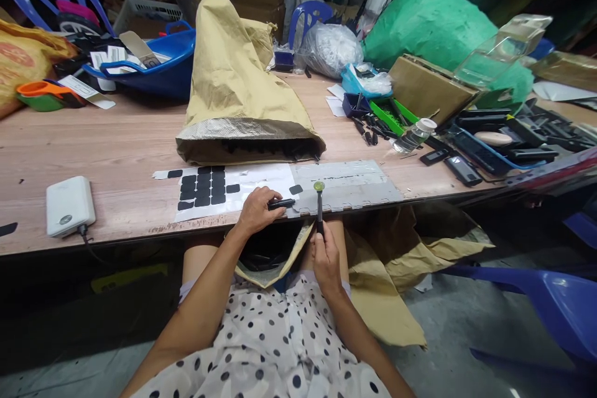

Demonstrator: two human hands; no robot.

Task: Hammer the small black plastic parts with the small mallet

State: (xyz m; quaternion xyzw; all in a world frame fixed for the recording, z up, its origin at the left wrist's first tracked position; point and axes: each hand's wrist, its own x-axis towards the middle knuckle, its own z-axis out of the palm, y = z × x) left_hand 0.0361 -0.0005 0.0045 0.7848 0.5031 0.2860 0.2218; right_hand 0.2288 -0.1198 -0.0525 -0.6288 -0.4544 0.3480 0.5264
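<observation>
My left hand [255,210] rests at the table's front edge, fingers closed on a small flat black part [281,204]. My right hand [325,259] grips the dark handle of a small tool [319,206] held upright, its round yellowish tip near the edge of the backing sheets. A white sheet [252,180] with several black rectangular pads [203,187] lies just beyond my left hand. A grey emptied sheet [345,181] with one black pad [295,189] lies beside it. A tan sack [275,261] with dark parts sits open on my lap.
A large tan paper sack [233,81] lies open on the wooden table [121,149]. A white power bank [69,205] sits at left, a blue basket [158,62] behind. Black parts, a green tray [396,115], a small bottle [413,135] and boxes crowd the right. Blue chair [550,305] at right.
</observation>
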